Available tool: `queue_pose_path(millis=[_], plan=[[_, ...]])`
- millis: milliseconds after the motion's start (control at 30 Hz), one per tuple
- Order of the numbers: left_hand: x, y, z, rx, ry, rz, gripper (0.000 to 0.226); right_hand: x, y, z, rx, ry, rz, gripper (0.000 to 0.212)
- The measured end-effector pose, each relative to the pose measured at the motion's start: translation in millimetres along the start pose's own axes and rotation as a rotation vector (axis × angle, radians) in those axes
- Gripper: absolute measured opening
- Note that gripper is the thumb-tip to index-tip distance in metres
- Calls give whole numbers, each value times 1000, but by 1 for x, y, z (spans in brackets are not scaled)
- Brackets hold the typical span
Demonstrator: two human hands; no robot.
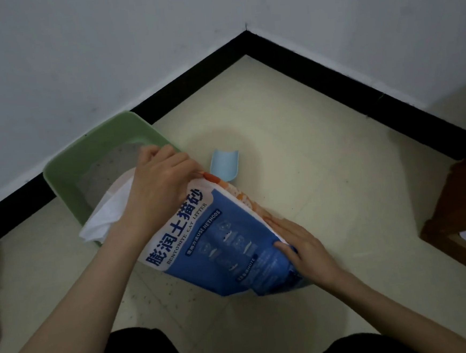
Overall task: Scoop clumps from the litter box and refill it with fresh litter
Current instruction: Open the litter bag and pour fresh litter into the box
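Note:
A green litter box [67,172] stands on the floor by the left wall, with grey litter [113,163] inside. A blue and white bag of bentonite cat litter [217,241] is tipped with its mouth over the box. My left hand [159,182] grips the bag's upper end near the mouth. My right hand [301,243] holds the bag's lower right edge, thumb on the blue face. A light blue scoop [225,163] lies on the floor just beyond the bag. White material [109,211] hangs over the box's near rim under my left hand.
Black skirting [330,76] runs along both walls and meets in the corner ahead. Dark wooden furniture [463,208] stands at the right. Scattered litter grains [163,293] speckle the cream floor near my knees.

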State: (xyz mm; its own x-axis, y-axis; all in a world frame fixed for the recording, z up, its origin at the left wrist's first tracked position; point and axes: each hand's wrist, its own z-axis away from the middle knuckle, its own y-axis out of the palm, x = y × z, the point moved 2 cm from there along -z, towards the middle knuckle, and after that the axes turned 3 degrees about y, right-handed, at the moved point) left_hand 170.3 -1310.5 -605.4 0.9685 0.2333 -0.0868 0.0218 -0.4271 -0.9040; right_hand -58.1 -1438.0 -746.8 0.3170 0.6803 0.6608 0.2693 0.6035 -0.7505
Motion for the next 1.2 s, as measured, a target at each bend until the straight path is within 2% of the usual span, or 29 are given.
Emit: queue_pose_path(millis=[67,167,267,333,467,567,633,733,833,933,1100,1200], plan=[[3,-1,5,6,-20,-35,26,8,1,-4,-94,-83,115,54],[8,-2,9,37,-57,-115,23,15,2,-9,-227,-122,218,57],[6,-2,9,81,-50,-241,3,16,5,-11,-303,-105,269,57],[1,0,11,137,-8,-288,10,18,7,-12,-324,-88,290,42],[-8,11,21,368,93,-315,58,23,11,-17,-340,-59,293,37],[-11,22,26,516,153,-351,71,23,17,-16,-363,-35,265,35],[-13,29,27,547,159,-339,71,22,21,-11,-407,-40,273,37],[-18,39,35,480,175,-284,58,20,26,0,-460,-11,227,56],[-25,44,45,314,241,-267,34,19,28,7,-434,131,152,47],[-26,46,51,147,289,-285,25,21,32,10,-432,203,71,45],[-28,48,55,9,321,-274,29,30,31,15,-397,246,-35,57],[-32,40,60,-46,338,-224,27,33,25,19,-250,239,-69,62]])
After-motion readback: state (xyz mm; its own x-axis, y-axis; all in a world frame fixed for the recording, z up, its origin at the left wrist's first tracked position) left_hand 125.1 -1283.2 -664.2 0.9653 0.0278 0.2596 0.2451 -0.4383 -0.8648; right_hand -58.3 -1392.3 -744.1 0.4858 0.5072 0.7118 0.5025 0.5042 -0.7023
